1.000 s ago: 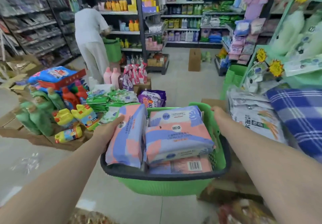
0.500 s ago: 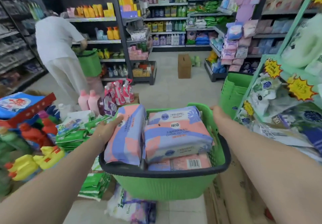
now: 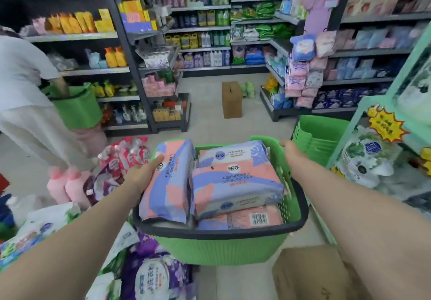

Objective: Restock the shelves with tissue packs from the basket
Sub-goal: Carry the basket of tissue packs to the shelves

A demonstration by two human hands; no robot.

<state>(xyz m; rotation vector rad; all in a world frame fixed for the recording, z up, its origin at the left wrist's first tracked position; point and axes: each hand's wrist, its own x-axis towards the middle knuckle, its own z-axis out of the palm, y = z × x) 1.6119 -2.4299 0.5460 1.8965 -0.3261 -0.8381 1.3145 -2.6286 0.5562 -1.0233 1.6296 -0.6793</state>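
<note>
I carry a green basket (image 3: 219, 248) with a black rim in front of me, held from both sides. My left hand (image 3: 142, 173) grips its left rim, the fingers lying against an upright pink-and-purple tissue pack (image 3: 166, 183). My right hand (image 3: 291, 151) holds the far right rim. More tissue packs (image 3: 235, 184) lie stacked flat inside, one at the bottom showing a barcode. Stocked shelves (image 3: 203, 29) line the aisle ahead.
A person in white (image 3: 25, 94) bends over a green basket (image 3: 77, 108) at the left shelves. Pink bottles and refill pouches (image 3: 98, 176) crowd the floor at left. A cardboard box (image 3: 231, 99) stands in the aisle. Stacked green baskets (image 3: 319, 134) sit right, a flat carton (image 3: 310, 274) below.
I have walked forward down the aisle with the basket; the floor goods at left slid past and the far shelves came closer. Both hands kept their hold.
</note>
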